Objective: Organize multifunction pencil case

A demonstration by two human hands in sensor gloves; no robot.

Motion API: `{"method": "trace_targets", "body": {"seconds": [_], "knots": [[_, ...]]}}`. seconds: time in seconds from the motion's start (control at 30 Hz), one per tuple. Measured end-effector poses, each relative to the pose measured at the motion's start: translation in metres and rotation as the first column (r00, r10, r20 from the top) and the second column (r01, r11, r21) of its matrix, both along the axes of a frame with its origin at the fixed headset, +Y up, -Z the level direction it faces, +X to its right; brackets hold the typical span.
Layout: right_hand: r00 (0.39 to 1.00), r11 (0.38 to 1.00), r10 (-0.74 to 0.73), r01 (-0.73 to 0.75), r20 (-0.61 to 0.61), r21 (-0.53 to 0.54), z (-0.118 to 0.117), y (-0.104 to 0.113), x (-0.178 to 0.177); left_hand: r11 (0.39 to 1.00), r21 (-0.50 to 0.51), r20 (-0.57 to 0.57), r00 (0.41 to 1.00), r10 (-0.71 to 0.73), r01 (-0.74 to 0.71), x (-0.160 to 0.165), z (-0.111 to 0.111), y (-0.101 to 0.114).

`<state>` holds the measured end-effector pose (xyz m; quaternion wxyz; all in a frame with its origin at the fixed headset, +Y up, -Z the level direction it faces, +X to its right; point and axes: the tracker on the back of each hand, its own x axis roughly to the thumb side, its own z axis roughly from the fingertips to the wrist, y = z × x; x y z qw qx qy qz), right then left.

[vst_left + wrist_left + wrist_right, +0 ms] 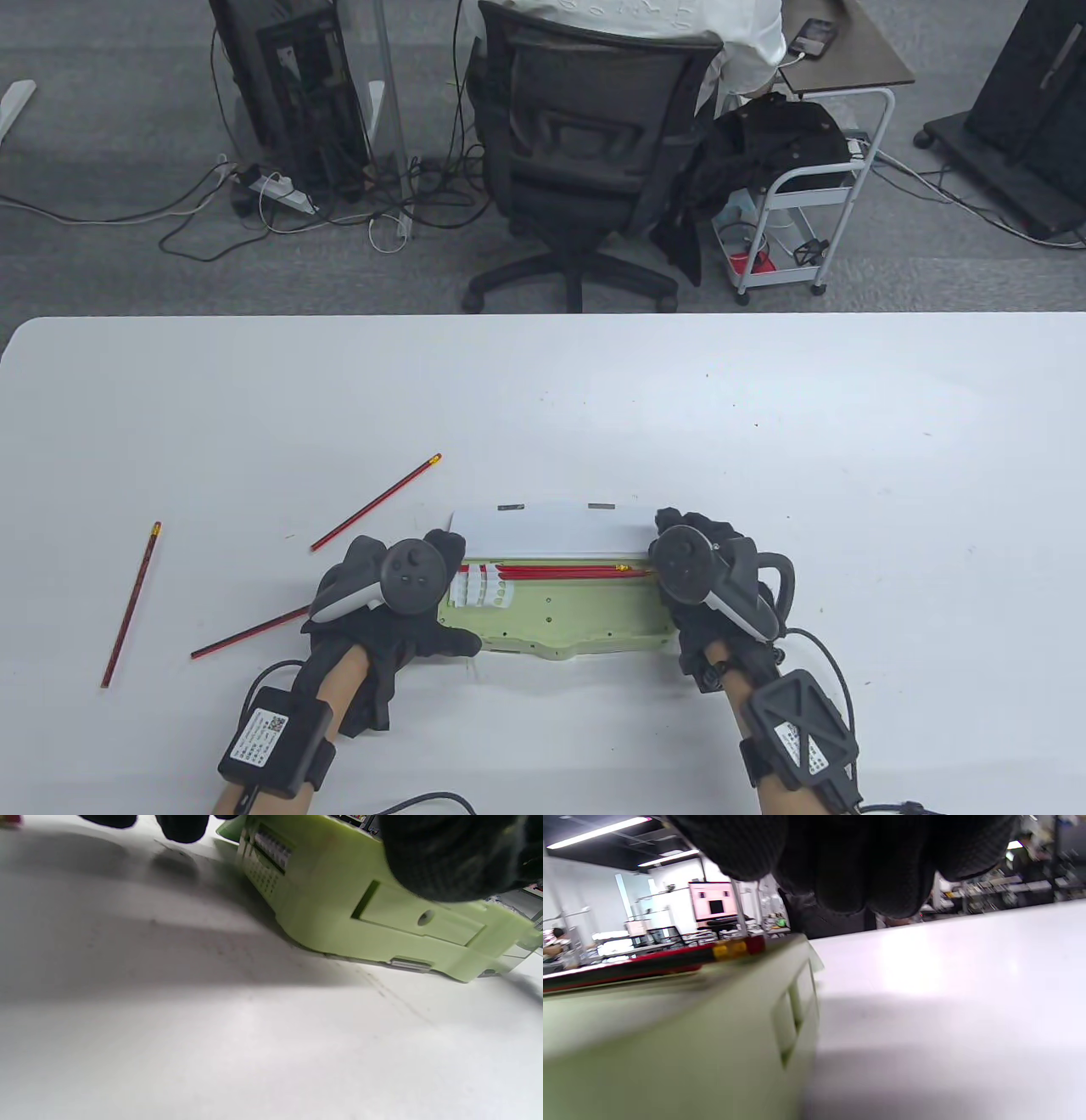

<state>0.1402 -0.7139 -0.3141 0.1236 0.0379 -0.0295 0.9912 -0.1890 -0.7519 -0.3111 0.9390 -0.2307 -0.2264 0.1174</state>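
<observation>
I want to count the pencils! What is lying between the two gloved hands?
In the table view, the open green pencil case lies between the left hand and right hand, with red pencils inside.

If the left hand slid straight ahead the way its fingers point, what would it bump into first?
Probably the pencil case. The left hand already sits at the case's left end, fingers angled up-right toward the raised white lid. Depth is unclear, so that is a guess.

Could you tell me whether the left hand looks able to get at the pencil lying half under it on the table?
Probably yes. The left hand rests at the case's left end, and that pencil runs out bare to its left on the table, nothing lying across it.
</observation>
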Motion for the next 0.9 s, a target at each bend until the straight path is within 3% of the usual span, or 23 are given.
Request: {"method": "trace_targets", "body": {"seconds": [0.33, 0.6, 0.9], "knots": [[0.994, 0.994, 0.107, -0.107, 0.000, -0.027, -0.002, -0.014, -0.005, 1.000, 0.001, -0.003, 1.000, 0.000, 0.000, -0.001, 0.000, 0.000], [0.996, 0.995, 0.087, -0.089, -0.036, -0.044, 0.003, -0.021, -0.022, 1.000, -0.006, -0.007, 1.000, 0.007, -0.007, -0.001, 0.001, 0.000], [0.988, 0.987, 0.153, -0.153, 0.006, -0.042, 0.005, -0.024, -0.036, 1.000, -0.002, -0.007, 1.000, -0.004, 0.004, 0.000, 0.001, 0.001]]}}
